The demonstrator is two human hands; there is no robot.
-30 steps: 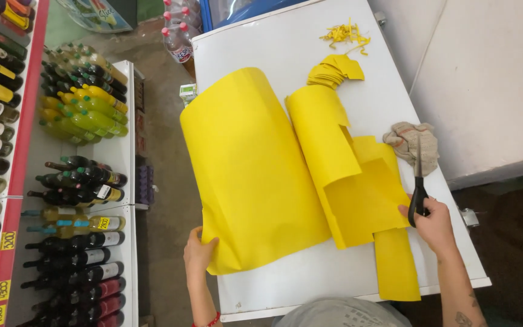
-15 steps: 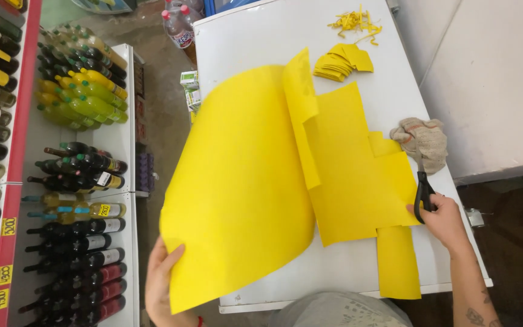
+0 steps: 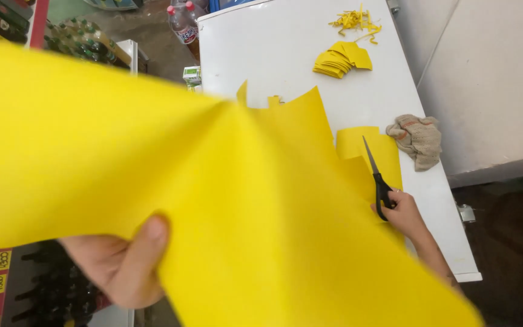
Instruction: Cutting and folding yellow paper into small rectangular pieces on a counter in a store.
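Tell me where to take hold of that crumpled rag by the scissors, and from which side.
Grip the rag on its bunched top folds, probably coming straight down from above. It lies slumped and flat on the white table with no edge standing up. Its left side is near the scissors in the right hand, so a sideways approach looks crowded.

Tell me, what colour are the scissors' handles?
Black: the scissors in the right hand show it in the head view.
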